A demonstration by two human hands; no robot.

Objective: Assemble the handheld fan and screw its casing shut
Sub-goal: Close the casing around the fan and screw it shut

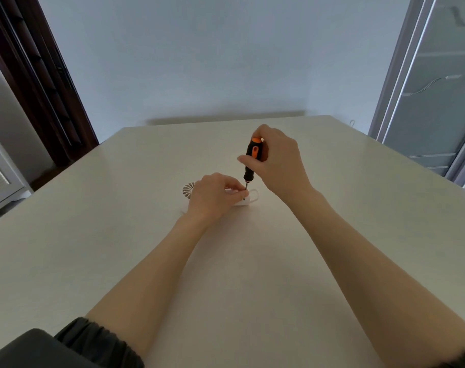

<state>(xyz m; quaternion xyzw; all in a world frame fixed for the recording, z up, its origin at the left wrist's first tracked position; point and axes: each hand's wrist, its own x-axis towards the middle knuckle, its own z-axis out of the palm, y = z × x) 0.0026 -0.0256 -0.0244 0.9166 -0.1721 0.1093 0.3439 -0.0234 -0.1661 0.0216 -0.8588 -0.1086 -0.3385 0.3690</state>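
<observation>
The right grip (275,158) is closed round an upright screwdriver (253,160); the left grip (212,193) pins the handheld fan (248,200) to the surface (120,235). Casing appears joined; screw-tightening seems underway.

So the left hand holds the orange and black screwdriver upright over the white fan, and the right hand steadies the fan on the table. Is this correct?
Not quite: the hands are swapped. In the head view, the right hand holds the orange and black screwdriver upright over the white fan, and the left hand steadies the fan on the table.
</observation>
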